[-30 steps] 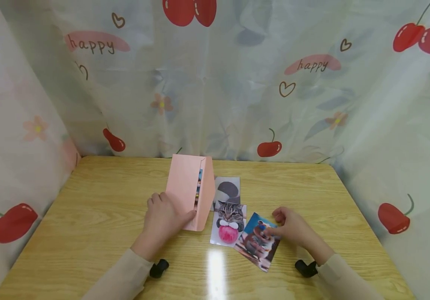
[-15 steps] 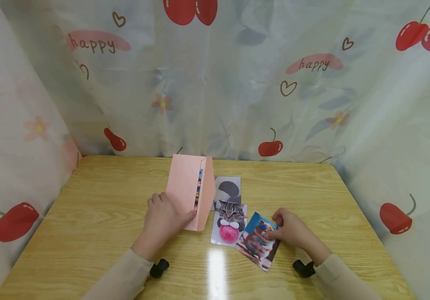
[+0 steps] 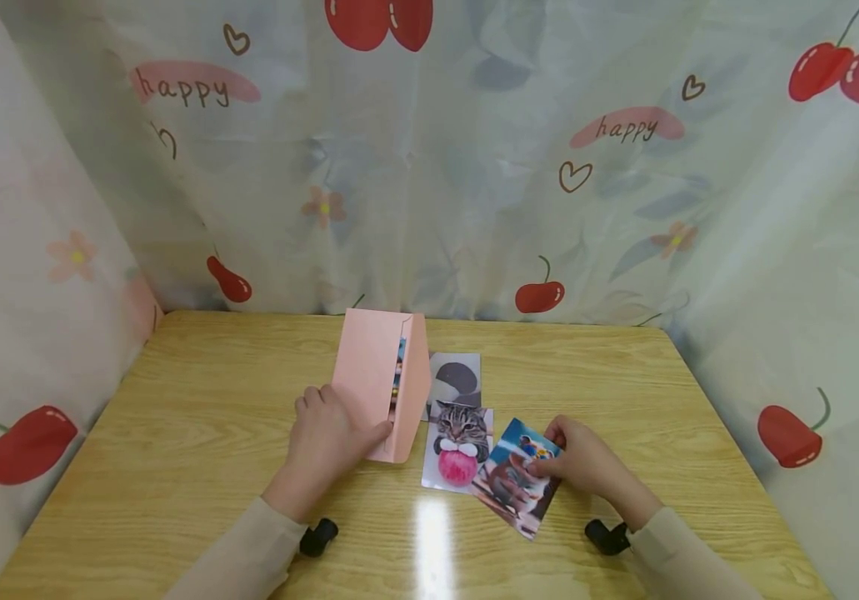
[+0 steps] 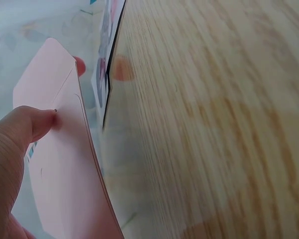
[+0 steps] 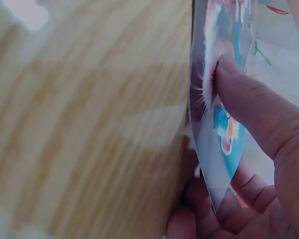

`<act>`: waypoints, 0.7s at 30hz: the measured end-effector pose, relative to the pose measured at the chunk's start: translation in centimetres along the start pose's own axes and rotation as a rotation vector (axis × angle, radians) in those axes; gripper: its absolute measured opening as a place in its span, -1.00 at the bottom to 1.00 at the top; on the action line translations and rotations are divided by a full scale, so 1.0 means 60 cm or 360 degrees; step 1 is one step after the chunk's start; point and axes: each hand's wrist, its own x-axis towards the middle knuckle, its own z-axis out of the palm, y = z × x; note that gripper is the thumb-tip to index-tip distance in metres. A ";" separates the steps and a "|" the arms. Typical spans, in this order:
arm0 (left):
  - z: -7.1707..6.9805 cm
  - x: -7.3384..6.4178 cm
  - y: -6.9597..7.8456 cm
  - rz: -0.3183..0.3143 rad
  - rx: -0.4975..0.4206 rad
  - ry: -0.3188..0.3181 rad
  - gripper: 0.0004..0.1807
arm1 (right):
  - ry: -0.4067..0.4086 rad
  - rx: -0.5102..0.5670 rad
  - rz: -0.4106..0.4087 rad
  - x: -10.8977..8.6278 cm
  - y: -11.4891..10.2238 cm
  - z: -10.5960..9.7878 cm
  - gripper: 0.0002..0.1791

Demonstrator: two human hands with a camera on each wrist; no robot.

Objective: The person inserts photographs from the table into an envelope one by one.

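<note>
My left hand (image 3: 327, 437) holds a pink envelope (image 3: 369, 367), its flap folded out to the right. In the left wrist view, the thumb (image 4: 40, 122) lies on the envelope's face and a fingertip shows behind its edge. Printed pictures show through the envelope's slit. My right hand (image 3: 586, 458) pinches a photo card (image 3: 515, 483) of a furry animal on blue; the right wrist view has the thumb (image 5: 234, 82) on its face and fingers beneath, the card tilted off the table. Between the hands lies a cat photo card (image 3: 457, 450) with a pink ball.
A grey card (image 3: 455, 375) lies behind the cat card, partly covered by the envelope's flap. Wooden table (image 3: 174, 467) spreads around the hands. A printed curtain (image 3: 414, 167) hangs along the back and both sides.
The right thumb has settled farther onto the animal card, now gripping it, and the card has risen and shifted slightly away from the person. The left hand and envelope stay put.
</note>
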 end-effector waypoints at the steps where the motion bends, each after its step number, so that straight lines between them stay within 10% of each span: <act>1: 0.000 0.000 0.000 0.0002 0.0003 0.0000 0.15 | -0.0002 0.0007 -0.0007 -0.001 0.000 -0.002 -0.45; 21: -0.004 -0.001 0.003 -0.0030 -0.0008 -0.0033 0.16 | 0.0116 0.0683 -0.0093 0.023 0.000 -0.052 -0.55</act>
